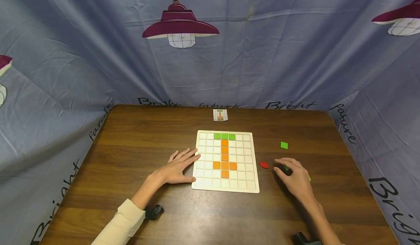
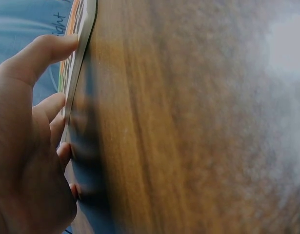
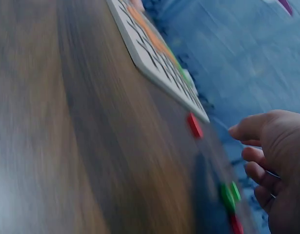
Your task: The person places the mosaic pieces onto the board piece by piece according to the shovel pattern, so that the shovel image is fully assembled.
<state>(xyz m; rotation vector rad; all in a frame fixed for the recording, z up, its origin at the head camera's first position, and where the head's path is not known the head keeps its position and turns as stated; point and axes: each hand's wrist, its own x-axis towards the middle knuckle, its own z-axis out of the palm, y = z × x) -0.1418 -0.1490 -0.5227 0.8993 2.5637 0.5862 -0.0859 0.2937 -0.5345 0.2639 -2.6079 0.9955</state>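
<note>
A pale square grid board (image 1: 242, 154) lies on the table, bearing green square tiles (image 1: 224, 136) near its far edge and orange square tiles (image 1: 224, 157) in a column with one on each side. My left hand (image 1: 179, 166) touches the board's left edge with spread fingers and thumb, as the left wrist view also shows. To the right of the board, my right hand (image 1: 295, 177) hovers over the table, fingers loosely bent, nothing visible between them. A red rounded piece (image 1: 264, 164) lies between board and right hand. Green pieces (image 3: 227, 197) and another red piece (image 3: 236, 224) lie below that hand, partly hidden in the head view.
A green square tile (image 1: 284, 145) lies farther back on the right. Behind the board is a small printed card (image 1: 220, 115) with a grid picture. The wooden table (image 1: 147, 128) is bordered by a blue-grey curtain (image 1: 262, 62) with lamp prints.
</note>
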